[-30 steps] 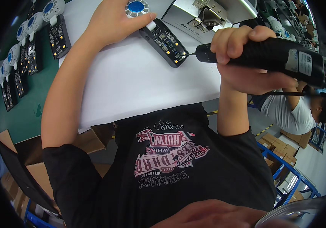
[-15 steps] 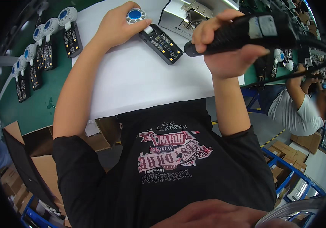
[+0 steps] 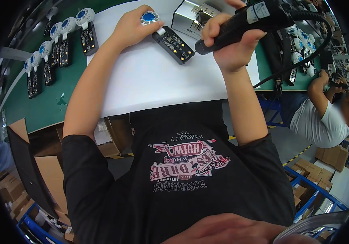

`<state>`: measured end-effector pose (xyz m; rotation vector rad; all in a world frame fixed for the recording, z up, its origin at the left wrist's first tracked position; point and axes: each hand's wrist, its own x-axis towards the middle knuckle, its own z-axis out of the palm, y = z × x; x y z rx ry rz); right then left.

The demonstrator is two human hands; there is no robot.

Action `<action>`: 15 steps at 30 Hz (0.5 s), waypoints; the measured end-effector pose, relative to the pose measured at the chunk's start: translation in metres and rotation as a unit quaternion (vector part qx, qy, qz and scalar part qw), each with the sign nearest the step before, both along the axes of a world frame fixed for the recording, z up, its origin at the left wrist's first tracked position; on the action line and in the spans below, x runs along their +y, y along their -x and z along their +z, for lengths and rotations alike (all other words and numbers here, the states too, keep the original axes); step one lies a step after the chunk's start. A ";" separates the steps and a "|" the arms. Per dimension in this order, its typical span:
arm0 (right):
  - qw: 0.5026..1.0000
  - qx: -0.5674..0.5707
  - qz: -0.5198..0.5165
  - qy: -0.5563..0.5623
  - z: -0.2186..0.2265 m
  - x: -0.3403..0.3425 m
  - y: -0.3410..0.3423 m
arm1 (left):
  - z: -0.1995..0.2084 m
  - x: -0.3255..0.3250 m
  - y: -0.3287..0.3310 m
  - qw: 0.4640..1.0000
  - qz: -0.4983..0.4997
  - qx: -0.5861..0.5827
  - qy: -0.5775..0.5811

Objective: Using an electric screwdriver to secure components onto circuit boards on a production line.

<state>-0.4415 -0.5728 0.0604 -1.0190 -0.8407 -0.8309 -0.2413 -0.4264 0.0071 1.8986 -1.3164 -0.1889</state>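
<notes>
My left hand (image 3: 136, 29) grips a round white disc with a blue centre (image 3: 149, 17), thumb on its near side. A short white strip joins that disc to a black rectangular circuit-board unit (image 3: 173, 45), which lies slanted on the white sheet (image 3: 158, 81) and carries small yellow parts. My right hand (image 3: 233, 44) is wrapped round a black corded electric screwdriver (image 3: 245, 25). Its tip meets or nearly meets the unit's right edge; actual contact is too small to tell. The cord (image 3: 325, 42) loops away to the right.
Several similar disc-and-board units (image 3: 62, 44) stand in a row on the green table (image 3: 15, 105) at left; more (image 3: 298, 49) lie at right. Behind the board is a silver metal box (image 3: 190, 20). An open cardboard box (image 3: 48, 171) is below left. Another person (image 3: 319, 118) sits at right.
The screwdriver has shifted slightly left and up in the picture, its tip staying by the board's right end. The whole view has shifted a little; both hands keep their holds.
</notes>
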 end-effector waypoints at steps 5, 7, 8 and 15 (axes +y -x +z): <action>0.941 0.265 -0.196 -0.075 0.017 0.019 0.035 | 0.001 -0.002 0.000 1.000 -0.010 -0.003 0.005; 0.944 0.263 -0.188 -0.066 0.010 0.013 0.026 | 0.002 -0.003 0.001 1.000 -0.013 0.010 0.003; 0.984 0.142 -0.092 -0.052 -0.001 0.001 0.009 | 0.002 -0.006 0.002 1.000 -0.018 0.017 0.003; 0.941 0.263 -0.210 -0.048 0.019 0.023 0.029 | -0.002 -0.003 -0.005 1.000 -0.012 -0.017 0.010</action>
